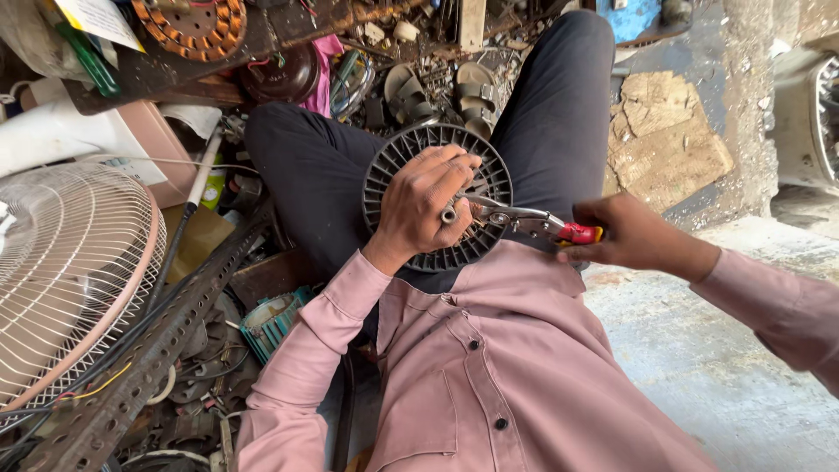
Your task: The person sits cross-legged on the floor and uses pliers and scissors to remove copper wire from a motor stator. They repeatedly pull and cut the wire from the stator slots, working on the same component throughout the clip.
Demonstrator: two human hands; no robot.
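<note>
Pink shirt front (489, 376) seen closest, round grey slotted fan housing (437, 197) rested on the lap, left hand (424, 205) closed over its centre, pliers (524, 223) gripped by the red handles in the right hand (634, 236), white fan guard (70, 271) lain at left.

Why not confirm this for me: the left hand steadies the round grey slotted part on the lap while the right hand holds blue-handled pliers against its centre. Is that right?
Not quite: the pliers have red handles with a bit of yellow, not blue. The head view shows it. The rest stands: the left hand steadies the round grey slotted part on the lap while the right hand holds the pliers against its centre.
</note>
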